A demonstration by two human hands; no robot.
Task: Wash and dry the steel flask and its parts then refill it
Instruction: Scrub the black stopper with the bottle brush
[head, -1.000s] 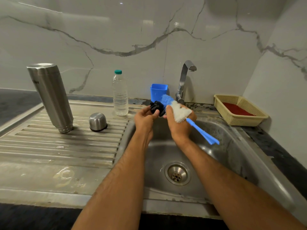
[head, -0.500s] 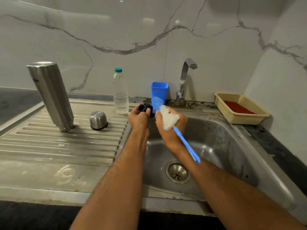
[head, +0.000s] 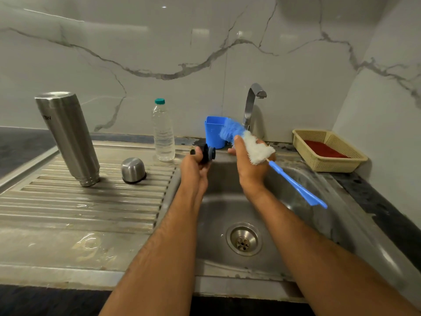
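We have drawn the brush (head: 255,148), clutched in our right hand (head: 251,169), off the stopper (head: 206,153) our left hand (head: 193,166) pinches at twelve o'clock over the sink (head: 341,215), so scrubbing looks finished and rinsing next.

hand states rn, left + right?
Left hand: grips the black flask stopper.
Right hand: grips the blue bottle brush by its bristles.

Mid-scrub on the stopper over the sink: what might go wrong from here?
1. The left hand pinches the black stopper only at the fingertips above the sink basin; a hard brush stroke may knock it loose.
2. The bottle brush, gripped by the right hand, swings close to the blue cup and could tip it.
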